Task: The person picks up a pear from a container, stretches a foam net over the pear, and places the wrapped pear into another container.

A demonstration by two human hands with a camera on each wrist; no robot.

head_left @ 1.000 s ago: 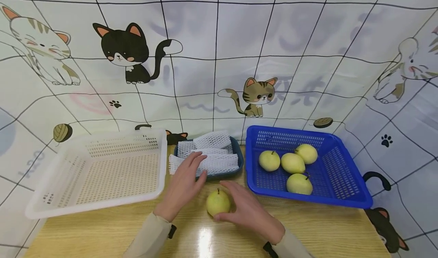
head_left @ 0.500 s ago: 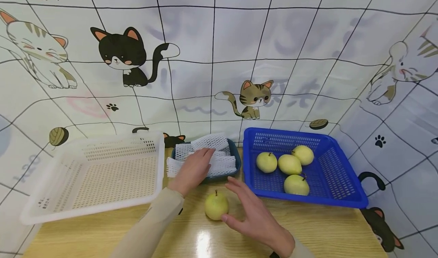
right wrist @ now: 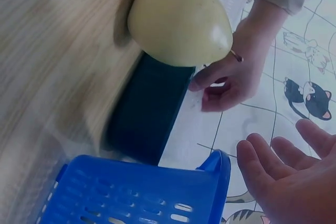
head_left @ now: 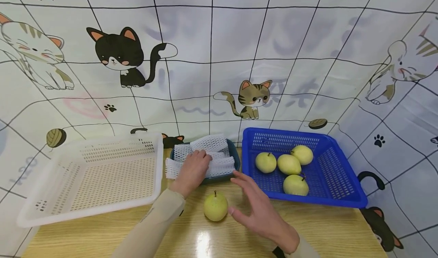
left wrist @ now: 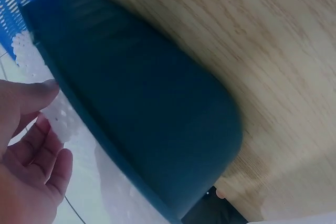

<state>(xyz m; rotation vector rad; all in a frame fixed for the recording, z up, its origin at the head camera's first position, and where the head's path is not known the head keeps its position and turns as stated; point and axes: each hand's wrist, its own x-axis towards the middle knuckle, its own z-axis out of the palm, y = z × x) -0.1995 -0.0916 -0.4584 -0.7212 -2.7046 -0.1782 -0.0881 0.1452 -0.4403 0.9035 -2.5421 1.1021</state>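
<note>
My left hand reaches over the small dark teal tray and pinches a white foam fruit net between thumb and curled fingers. Several such foam nets lie in the tray, one overhanging its left edge. On the table in front stands a yellow-green pear, stem up. My right hand hovers just right of this pear, fingers spread and holding nothing. In the right wrist view, the pear hides part of the tray, and the left fingers grip at the tray's rim.
To the left stands a white perforated basket. At right a blue perforated basket holds several pears. Both rest on the wooden table, against a wall covering printed with cats.
My left hand has moved up and right onto the foam nets, and its fingers have curled on one. My right hand has drawn away from the pear to the right.
</note>
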